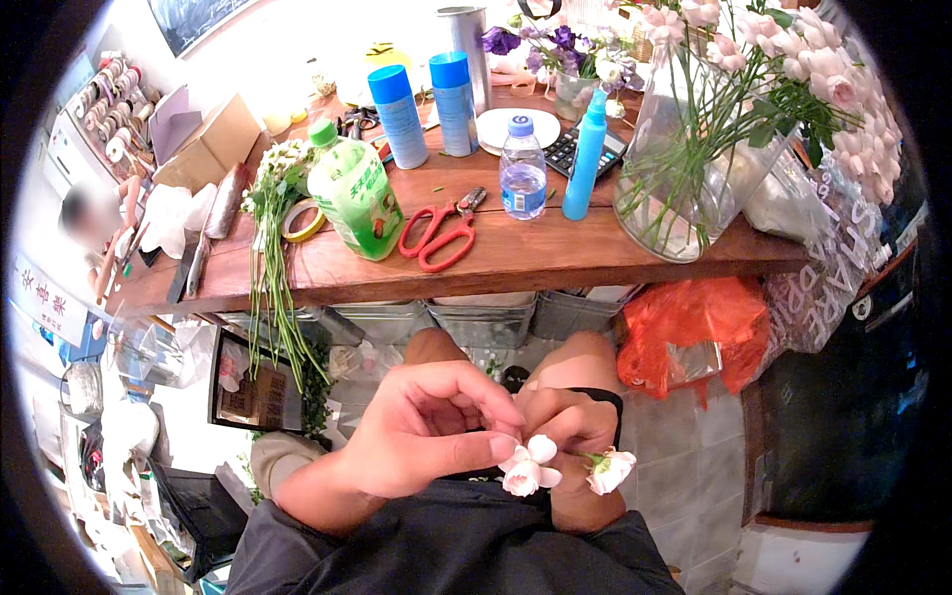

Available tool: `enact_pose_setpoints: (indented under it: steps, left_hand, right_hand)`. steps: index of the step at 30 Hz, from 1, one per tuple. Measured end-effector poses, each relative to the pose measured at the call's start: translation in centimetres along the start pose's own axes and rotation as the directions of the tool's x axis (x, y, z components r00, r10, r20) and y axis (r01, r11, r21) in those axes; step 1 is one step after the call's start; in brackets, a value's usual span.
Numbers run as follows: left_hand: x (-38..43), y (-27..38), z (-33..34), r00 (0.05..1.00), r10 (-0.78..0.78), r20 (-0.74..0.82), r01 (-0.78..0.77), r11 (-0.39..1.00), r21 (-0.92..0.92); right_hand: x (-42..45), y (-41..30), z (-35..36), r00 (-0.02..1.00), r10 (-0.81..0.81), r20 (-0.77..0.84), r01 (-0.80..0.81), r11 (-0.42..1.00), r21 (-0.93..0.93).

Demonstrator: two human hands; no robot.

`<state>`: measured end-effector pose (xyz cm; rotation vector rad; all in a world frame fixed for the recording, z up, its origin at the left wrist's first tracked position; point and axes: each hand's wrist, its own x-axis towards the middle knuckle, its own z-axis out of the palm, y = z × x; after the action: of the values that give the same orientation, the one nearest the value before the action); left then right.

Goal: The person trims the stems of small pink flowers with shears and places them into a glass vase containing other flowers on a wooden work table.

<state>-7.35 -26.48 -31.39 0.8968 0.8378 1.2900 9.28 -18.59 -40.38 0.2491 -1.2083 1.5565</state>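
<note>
Over my lap, my left hand [428, 431] pinches the base of a pale pink rose bloom [524, 472] between thumb and forefinger. My right hand [569, 431] is closed right beside it, with a second small pale rose [611, 470] sticking out to its right on a short green stem. Both stems are mostly hidden by the fingers. On the wooden table ahead lie red-handled pruning shears [442, 234]. A bunch of small white flowers [275, 186] hangs its stems over the table edge. A glass vase [662, 216] holds many long-stemmed pink roses [833, 82] at the right.
The wooden table [535, 253] also bears a green bottle [357, 193], a water bottle [523, 171], blue spray cans [398, 119], a calculator [613, 152] and a tape roll [303, 220]. Metal bins [480, 320] stand beneath, beside a red plastic bag [692, 327]. Another person [93, 216] is at the far left.
</note>
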Motion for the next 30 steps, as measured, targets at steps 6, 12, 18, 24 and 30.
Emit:
enact_pose_setpoints:
  steps: [6,12,18,24,30]
  left_hand:
    - [0.21,-0.8,-0.67,0.997,-0.007,0.071,0.014,0.996,-0.092]
    - [-0.11,-0.8,-0.3,0.981,0.177,0.076,-0.171,0.982,-0.086]
    - [-0.08,-0.51,0.1,0.947,0.293,0.132,-0.304,0.95,0.074]
    - [-0.05,-0.45,-0.14,0.963,0.235,0.134,-0.248,0.964,0.092]
    - [-0.05,-0.68,-0.17,0.972,0.195,0.133,-0.201,0.979,0.031]
  right_hand:
    - [0.16,-0.21,0.24,0.999,0.035,0.008,-0.036,0.997,0.068]
    - [-0.27,0.05,0.26,0.996,0.085,-0.04,-0.083,0.995,0.049]
    - [-0.25,-0.16,0.45,0.994,0.102,-0.045,-0.1,0.994,0.036]
    - [-0.35,-0.22,0.36,0.993,0.117,-0.02,-0.116,0.991,0.067]
    - [-0.43,-0.54,0.33,0.988,0.153,-0.032,-0.15,0.984,0.093]
